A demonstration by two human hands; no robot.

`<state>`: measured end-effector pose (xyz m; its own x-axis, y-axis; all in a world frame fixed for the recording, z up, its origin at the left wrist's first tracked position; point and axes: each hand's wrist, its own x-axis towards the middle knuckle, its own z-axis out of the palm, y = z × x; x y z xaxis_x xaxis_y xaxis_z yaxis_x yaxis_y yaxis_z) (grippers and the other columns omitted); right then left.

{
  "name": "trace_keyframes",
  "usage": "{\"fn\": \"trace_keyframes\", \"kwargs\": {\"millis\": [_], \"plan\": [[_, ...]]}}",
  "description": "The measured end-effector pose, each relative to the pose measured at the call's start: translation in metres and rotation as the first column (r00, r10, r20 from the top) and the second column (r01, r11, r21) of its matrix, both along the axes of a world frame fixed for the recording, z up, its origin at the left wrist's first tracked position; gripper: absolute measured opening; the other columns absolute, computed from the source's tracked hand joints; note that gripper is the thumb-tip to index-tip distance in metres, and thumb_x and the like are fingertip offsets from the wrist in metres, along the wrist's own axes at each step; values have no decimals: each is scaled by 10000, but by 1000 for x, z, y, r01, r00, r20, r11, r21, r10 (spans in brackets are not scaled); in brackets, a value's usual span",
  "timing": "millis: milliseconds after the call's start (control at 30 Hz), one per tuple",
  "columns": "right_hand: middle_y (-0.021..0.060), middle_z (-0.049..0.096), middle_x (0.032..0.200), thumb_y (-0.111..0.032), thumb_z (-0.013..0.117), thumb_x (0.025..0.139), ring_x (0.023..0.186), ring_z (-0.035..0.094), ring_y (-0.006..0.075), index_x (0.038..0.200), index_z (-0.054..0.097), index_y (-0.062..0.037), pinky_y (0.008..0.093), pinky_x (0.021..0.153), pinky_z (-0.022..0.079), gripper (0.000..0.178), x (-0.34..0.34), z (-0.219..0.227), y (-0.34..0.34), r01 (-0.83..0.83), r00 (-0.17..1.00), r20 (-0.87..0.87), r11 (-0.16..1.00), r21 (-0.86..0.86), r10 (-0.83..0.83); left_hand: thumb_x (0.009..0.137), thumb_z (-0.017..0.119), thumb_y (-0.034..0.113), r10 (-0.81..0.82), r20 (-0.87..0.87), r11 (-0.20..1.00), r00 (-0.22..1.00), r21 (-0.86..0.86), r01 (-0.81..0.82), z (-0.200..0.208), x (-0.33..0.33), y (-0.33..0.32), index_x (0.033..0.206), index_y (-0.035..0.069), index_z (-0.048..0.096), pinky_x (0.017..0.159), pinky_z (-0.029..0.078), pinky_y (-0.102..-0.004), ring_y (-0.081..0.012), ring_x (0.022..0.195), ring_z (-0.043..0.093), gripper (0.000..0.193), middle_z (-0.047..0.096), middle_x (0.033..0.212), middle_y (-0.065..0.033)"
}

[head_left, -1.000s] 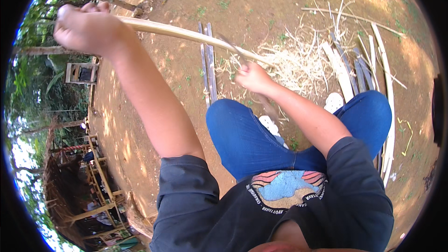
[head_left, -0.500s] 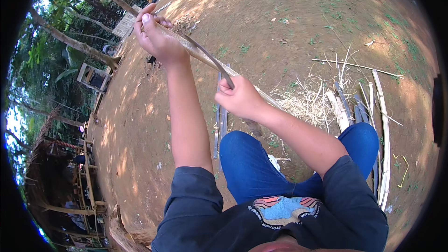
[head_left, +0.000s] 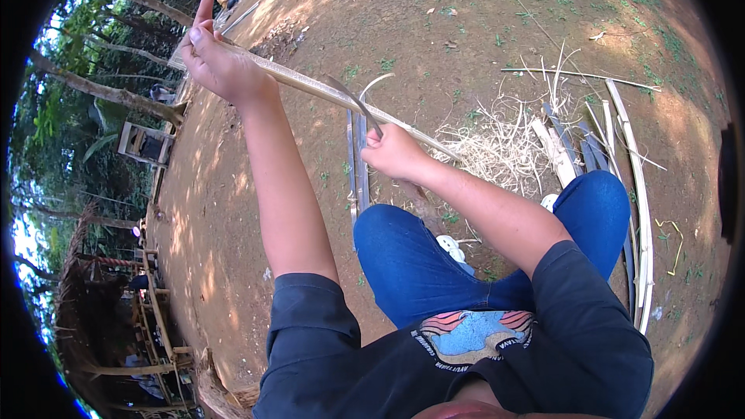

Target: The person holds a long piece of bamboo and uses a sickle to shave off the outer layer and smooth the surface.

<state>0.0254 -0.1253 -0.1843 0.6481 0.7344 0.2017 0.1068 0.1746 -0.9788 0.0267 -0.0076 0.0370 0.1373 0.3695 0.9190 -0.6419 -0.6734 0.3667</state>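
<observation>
My left hand [head_left: 221, 66], stretched far out to the upper left, grips the end of a long pale bamboo strip [head_left: 299, 82], one finger pointing up. The strip slants down to the right, past my other hand toward a heap of shavings. My right hand [head_left: 394, 154] is closed round a knife, its handle mostly hidden in the fist. The dark, narrow knife blade [head_left: 358, 102] points up and left and lies across the strip. Beside the blade a thin shaving [head_left: 375, 85] curls up.
Pale curled shavings [head_left: 504, 147] lie on the bare earth beyond my knees. Several long split strips [head_left: 638, 186] are on the ground at the right, and dark flat strips [head_left: 359, 163] by my left knee. A thatched shelter [head_left: 93, 310] and trees stand at the left.
My left hand has shifted left and slightly up with the strip. The right hand stays nearly in place with the knife, and a curled shaving now shows beside the blade.
</observation>
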Motion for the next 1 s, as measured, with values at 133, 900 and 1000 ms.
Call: {"fn": "trace_keyframes", "kwargs": {"millis": [133,900,1000], "plan": [[-33,323,520,-124,617,784,504,324,83,580,280,-109,319,473,308,395,-12,77,-17,-74,992,113,986,147,57,1054,344,260,10,-5,1000,1000,30,-10,0,4,-8,975,114,476,1039,297,-390,-171,1231,526,212,664,1236,-101],[-38,376,504,-102,611,811,422,397,88,568,298,-149,293,416,367,399,43,-81,-9,-57,967,-254,965,-255,-10,1030,486,196,-147,126,989,981,19,146,9,40,-9,1024,15,552,935,436,-344,-176,946,608,192,674,972,-125],[-32,398,513,-88,595,835,401,433,96,595,301,-165,293,381,376,387,40,-101,-26,-77,945,-325,938,-339,-40,1029,491,201,-94,126,996,988,16,93,3,40,-13,1019,21,565,907,438,-326,-156,916,600,195,665,928,-94]]}}
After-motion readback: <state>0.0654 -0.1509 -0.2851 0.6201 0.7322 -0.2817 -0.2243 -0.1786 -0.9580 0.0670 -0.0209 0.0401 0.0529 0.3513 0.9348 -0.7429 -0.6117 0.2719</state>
